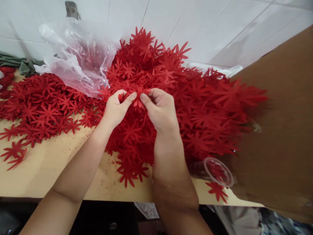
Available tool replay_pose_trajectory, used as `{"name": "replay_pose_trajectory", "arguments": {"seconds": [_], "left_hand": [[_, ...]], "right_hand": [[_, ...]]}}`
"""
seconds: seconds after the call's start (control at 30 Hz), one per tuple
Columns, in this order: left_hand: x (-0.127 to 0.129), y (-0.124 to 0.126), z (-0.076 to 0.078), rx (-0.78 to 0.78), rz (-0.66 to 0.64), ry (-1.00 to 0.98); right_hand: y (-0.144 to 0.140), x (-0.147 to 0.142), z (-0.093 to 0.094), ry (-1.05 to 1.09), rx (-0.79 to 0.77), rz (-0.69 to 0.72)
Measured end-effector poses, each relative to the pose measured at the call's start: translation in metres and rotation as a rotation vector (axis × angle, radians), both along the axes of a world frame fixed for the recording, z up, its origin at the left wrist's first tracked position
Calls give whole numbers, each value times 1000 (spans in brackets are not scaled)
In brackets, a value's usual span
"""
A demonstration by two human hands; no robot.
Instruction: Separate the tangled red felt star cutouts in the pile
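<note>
My left hand [119, 106] and my right hand [160, 106] meet over a big heap of red flower-shaped cutouts [200, 111]. Between them is a red flower cutout [138, 101], pinched at its sides by thumb and fingers of both hands. Its petals show between my thumb tips; whether it is one layer or several I cannot tell. The fingers behind it are partly hidden. Some flowers [128, 173] spill toward the table's front edge under my forearms.
A crumpled clear plastic bag [83, 62] lies among the flowers at the back left. Another spread of red flowers [49, 112] covers the left of the table [73, 163]. A clear plastic cup [220, 172] lies on its side near a brown cardboard sheet [276, 140]. White tiles [195, 29] stand behind.
</note>
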State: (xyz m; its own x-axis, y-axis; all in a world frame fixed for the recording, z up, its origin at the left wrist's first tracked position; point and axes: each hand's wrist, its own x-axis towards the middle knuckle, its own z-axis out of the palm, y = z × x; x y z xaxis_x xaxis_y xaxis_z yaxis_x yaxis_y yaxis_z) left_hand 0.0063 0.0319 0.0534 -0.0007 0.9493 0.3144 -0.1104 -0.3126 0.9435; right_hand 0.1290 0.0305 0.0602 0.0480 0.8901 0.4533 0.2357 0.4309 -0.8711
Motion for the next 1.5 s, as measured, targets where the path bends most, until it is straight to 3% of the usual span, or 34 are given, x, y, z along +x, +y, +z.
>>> {"name": "replay_pose_trajectory", "arguments": {"seconds": [0.17,0.4,0.7,1.07,1.2,1.33,1.5], "left_hand": [[5,-3,1,-2,-68,-38],[-3,2,1,-39,-7,-143],[-1,6,-7,29,26,-38],[-2,1,-2,64,10,53],[-1,2,-4,1,15,14],[0,1,-2,-94,-4,-89],[-4,-3,4,-310,-156,-296]], "right_hand": [[2,-3,-2,-19,87,-186],[20,17,-13,64,258,-368],[16,20,-11,83,192,-354],[17,26,-13,-74,209,-305],[13,26,-10,-114,185,-360],[8,25,-8,-234,279,-381],[-1,12,-4,-309,257,-178]]}}
